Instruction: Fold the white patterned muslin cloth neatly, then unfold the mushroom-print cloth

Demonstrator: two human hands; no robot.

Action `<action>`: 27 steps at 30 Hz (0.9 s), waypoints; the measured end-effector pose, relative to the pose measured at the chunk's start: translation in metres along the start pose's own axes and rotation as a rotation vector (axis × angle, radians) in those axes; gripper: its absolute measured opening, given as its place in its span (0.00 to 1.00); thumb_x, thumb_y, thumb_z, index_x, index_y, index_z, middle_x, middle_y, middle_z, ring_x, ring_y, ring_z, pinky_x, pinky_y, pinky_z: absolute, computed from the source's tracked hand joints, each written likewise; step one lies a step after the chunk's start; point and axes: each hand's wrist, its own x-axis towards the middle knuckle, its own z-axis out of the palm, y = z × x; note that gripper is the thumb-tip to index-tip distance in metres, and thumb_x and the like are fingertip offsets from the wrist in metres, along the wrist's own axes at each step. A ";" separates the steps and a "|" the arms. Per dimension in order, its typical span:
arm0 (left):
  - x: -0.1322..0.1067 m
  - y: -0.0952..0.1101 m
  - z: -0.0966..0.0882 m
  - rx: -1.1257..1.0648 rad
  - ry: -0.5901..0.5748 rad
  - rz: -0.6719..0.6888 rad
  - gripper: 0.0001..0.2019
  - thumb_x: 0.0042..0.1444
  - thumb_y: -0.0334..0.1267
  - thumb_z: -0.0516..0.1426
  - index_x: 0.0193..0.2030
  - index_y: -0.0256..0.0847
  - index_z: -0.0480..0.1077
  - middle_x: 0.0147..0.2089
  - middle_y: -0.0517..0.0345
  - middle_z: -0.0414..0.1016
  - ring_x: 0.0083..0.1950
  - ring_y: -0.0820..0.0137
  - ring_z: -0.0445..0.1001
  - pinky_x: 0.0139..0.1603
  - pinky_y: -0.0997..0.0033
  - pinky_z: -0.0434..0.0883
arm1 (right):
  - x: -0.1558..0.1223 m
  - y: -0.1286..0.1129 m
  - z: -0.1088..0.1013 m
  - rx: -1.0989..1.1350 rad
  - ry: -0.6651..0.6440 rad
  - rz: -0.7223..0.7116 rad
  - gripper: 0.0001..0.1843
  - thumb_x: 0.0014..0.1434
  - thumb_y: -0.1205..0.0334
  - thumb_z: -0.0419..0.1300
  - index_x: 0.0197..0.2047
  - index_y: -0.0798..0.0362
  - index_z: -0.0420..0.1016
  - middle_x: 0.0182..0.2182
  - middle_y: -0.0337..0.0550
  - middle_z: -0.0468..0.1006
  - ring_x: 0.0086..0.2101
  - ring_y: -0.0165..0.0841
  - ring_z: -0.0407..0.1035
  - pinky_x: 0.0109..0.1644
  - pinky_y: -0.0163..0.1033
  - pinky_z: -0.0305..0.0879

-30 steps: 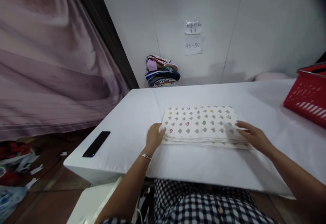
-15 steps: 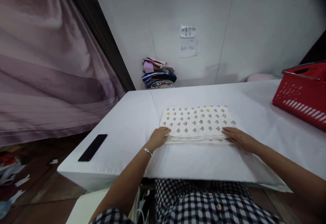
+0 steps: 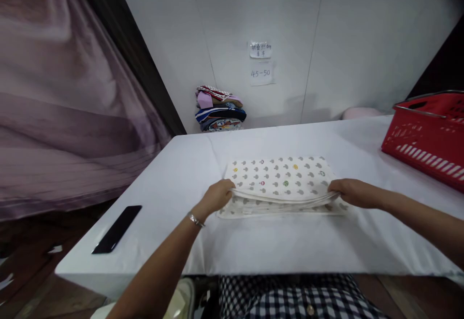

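Note:
A white folded cloth [image 3: 279, 176] with grey mushroom prints and a few coloured ones lies on the white table in front of me. My left hand [image 3: 220, 194] pinches the near left corner of its upper layers. At the near right corner, my right hand [image 3: 344, 191] grips the same layers. Between the hands the near edge is lifted a little and sags in the middle. A lower layer rests flat on the table beneath it. My fingertips are partly hidden by the cloth.
A black phone [image 3: 117, 229] lies near the left edge of the white table [image 3: 174, 174]. At the right stands a red basket [image 3: 424, 140]. Folded clothes [image 3: 220, 109] are stacked by the wall, below paper signs [image 3: 261, 63]. A pinkish curtain [image 3: 72, 106] hangs at left.
Both hands have gone from resting on the cloth's near corners to gripping them. The near edge of the upper layers is now raised, showing more of the layer below.

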 end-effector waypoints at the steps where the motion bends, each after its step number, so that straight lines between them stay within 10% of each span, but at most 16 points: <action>1: 0.013 -0.004 -0.012 -0.042 0.002 0.004 0.13 0.50 0.28 0.51 0.38 0.44 0.71 0.42 0.60 0.74 0.45 0.68 0.70 0.45 0.72 0.67 | 0.010 0.000 -0.017 0.051 -0.065 0.007 0.18 0.43 0.76 0.49 0.30 0.52 0.77 0.30 0.39 0.79 0.32 0.33 0.71 0.36 0.34 0.63; 3: 0.051 -0.011 -0.040 -0.135 0.062 -0.024 0.11 0.51 0.29 0.51 0.37 0.42 0.73 0.40 0.59 0.75 0.42 0.68 0.71 0.45 0.72 0.67 | 0.039 0.004 -0.058 0.103 -0.086 0.053 0.15 0.47 0.73 0.49 0.29 0.59 0.77 0.26 0.39 0.78 0.30 0.30 0.70 0.39 0.34 0.62; 7: 0.142 -0.019 -0.089 -0.317 0.632 -0.312 0.11 0.54 0.33 0.52 0.42 0.36 0.72 0.43 0.53 0.75 0.47 0.66 0.70 0.50 0.69 0.65 | 0.095 0.017 -0.140 0.024 0.565 0.354 0.30 0.56 0.59 0.41 0.49 0.76 0.68 0.49 0.55 0.71 0.50 0.42 0.63 0.48 0.40 0.56; 10: 0.172 -0.019 -0.090 -0.420 0.851 -0.371 0.16 0.54 0.37 0.55 0.49 0.36 0.68 0.52 0.49 0.71 0.52 0.66 0.68 0.54 0.66 0.64 | 0.111 0.020 -0.152 -0.002 0.976 0.354 0.35 0.57 0.53 0.44 0.57 0.75 0.58 0.57 0.62 0.61 0.56 0.43 0.56 0.52 0.44 0.54; 12: 0.165 -0.019 -0.069 -0.430 0.755 -0.258 0.15 0.55 0.40 0.55 0.48 0.37 0.69 0.51 0.51 0.72 0.51 0.66 0.69 0.53 0.67 0.65 | 0.108 0.017 -0.128 0.097 0.894 0.244 0.31 0.56 0.52 0.51 0.56 0.66 0.64 0.53 0.55 0.69 0.51 0.38 0.64 0.51 0.43 0.58; 14: 0.143 -0.022 -0.039 -0.407 0.607 -0.205 0.13 0.56 0.41 0.54 0.46 0.39 0.70 0.51 0.52 0.72 0.51 0.67 0.69 0.51 0.69 0.66 | 0.098 0.011 -0.088 0.248 0.539 0.163 0.23 0.57 0.52 0.52 0.50 0.57 0.73 0.46 0.47 0.76 0.42 0.35 0.71 0.48 0.44 0.63; 17: 0.105 -0.032 0.004 -0.345 0.529 -0.370 0.17 0.58 0.46 0.52 0.49 0.39 0.68 0.52 0.50 0.70 0.50 0.67 0.70 0.48 0.70 0.67 | 0.077 0.002 -0.023 0.360 0.173 0.123 0.17 0.56 0.53 0.54 0.44 0.51 0.77 0.41 0.43 0.78 0.38 0.36 0.72 0.46 0.44 0.67; 23: 0.060 -0.030 0.048 -0.180 0.166 -0.629 0.16 0.56 0.45 0.53 0.47 0.37 0.67 0.49 0.47 0.72 0.50 0.63 0.70 0.48 0.67 0.65 | 0.055 -0.036 0.045 0.439 0.059 0.071 0.17 0.58 0.54 0.49 0.41 0.51 0.77 0.37 0.43 0.78 0.35 0.38 0.71 0.40 0.43 0.66; 27: 0.048 -0.017 0.054 -0.150 0.155 -0.662 0.14 0.55 0.42 0.53 0.46 0.39 0.65 0.49 0.49 0.72 0.50 0.64 0.70 0.47 0.68 0.65 | 0.059 -0.080 0.066 0.528 0.092 -0.026 0.17 0.59 0.54 0.49 0.43 0.50 0.75 0.34 0.43 0.77 0.33 0.36 0.69 0.39 0.41 0.65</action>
